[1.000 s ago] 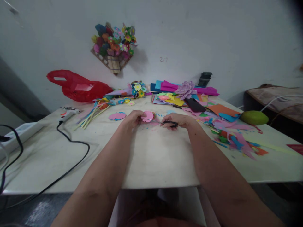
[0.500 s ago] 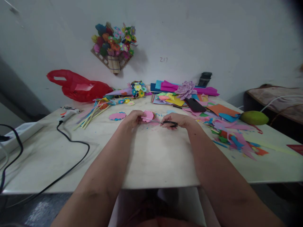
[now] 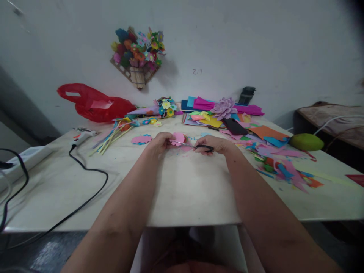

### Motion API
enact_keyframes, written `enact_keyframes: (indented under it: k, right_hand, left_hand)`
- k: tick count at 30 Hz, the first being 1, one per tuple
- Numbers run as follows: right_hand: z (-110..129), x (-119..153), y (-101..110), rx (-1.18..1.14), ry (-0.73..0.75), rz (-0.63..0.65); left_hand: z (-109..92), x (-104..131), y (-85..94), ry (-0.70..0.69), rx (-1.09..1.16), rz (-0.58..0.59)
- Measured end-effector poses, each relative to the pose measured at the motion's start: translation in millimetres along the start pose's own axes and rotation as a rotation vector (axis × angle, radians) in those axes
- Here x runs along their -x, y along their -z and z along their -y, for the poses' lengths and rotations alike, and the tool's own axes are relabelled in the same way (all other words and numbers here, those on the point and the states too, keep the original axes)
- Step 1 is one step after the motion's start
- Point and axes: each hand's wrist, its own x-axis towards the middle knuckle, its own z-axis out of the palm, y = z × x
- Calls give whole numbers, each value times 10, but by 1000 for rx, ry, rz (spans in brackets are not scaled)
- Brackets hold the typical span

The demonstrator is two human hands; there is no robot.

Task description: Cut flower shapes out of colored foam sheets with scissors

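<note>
Between finger and thumb, my left hand (image 3: 162, 143) pinches a pink scalloped paper piece (image 3: 178, 138) over the middle of the table. My right hand (image 3: 209, 145) is closed round the black handles of a pair of scissors (image 3: 205, 148). The thin blades point left and lie across the lower edge of the pink piece; how far apart they are is too small to tell. Small pink and blue scraps lie under and behind the hands. Left of my left hand rests a pink scalloped shape (image 3: 141, 139) with blue edging.
A glue gun (image 3: 82, 137) with a black cord lies left, near a power strip (image 3: 27, 163). A red bag (image 3: 102, 108), paper strips (image 3: 109, 140) and paper flowers (image 3: 166, 107) stand behind. Coloured sheets, a phone (image 3: 234, 126), scraps (image 3: 287, 170) and a green fruit (image 3: 306, 142) lie right.
The pink piece has turned slightly in my left hand, and its outline beside the blades looks different. Both hands stay in nearly the same place.
</note>
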Motion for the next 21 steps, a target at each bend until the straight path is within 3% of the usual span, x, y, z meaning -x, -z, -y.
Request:
enact_keyframes:
  k: [21]
  right_hand:
    - [-18, -25, -28, -41, -9, -17]
  left_hand:
    - [7, -17, -9, 19, 115, -55]
